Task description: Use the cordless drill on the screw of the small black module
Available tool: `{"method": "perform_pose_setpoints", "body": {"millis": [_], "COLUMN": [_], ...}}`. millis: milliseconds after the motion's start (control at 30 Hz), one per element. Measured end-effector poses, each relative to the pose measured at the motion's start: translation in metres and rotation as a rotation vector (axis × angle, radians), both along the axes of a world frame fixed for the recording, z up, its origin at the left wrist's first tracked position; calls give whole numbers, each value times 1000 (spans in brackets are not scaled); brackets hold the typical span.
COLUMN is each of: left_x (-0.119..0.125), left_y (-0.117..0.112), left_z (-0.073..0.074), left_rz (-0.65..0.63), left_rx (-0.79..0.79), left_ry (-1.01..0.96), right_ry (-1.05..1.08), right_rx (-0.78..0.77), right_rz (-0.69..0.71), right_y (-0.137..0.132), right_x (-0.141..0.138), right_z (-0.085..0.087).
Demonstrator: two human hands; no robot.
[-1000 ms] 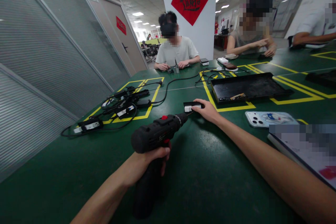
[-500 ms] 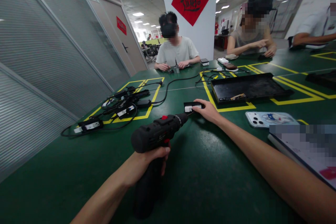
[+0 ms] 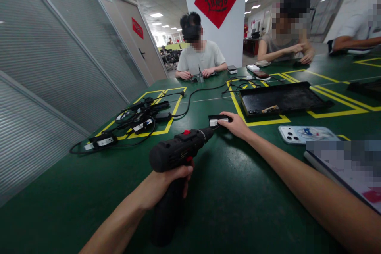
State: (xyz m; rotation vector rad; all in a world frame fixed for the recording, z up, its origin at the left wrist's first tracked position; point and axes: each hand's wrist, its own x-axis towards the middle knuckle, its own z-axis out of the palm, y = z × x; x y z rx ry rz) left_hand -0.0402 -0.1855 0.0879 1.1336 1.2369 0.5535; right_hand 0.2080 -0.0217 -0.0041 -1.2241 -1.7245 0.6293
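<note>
My left hand [image 3: 168, 180] is wrapped round the grip of a black cordless screwdriver [image 3: 178, 154] with a red switch on top. Its bit points at a small black power adapter [image 3: 216, 120] with a white label, lying on the green table [image 3: 89, 190]. My right hand [image 3: 236, 126] reaches forward and holds that adapter down, fingers closed on its right side.
A heap of black adapters and cables [image 3: 133, 121] lies at the left inside yellow tape. A black tray [image 3: 279, 99] sits behind my right hand. A phone [image 3: 305, 133] and a blurred book [image 3: 348, 166] lie at the right. Three other people sit across the table.
</note>
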Motion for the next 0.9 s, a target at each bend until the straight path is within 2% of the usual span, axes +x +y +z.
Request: {"method": "perform_pose_setpoints", "body": {"millis": [900], "left_x": [-1], "left_y": [1], "left_z": [-2], "left_rz": [-28], "left_rx": [34], "left_ry": [-8], "right_ry": [-8], "right_rx": [-4], "right_rz": [-10], "right_y": [0], "right_x": [1], "right_z": [-1]}}
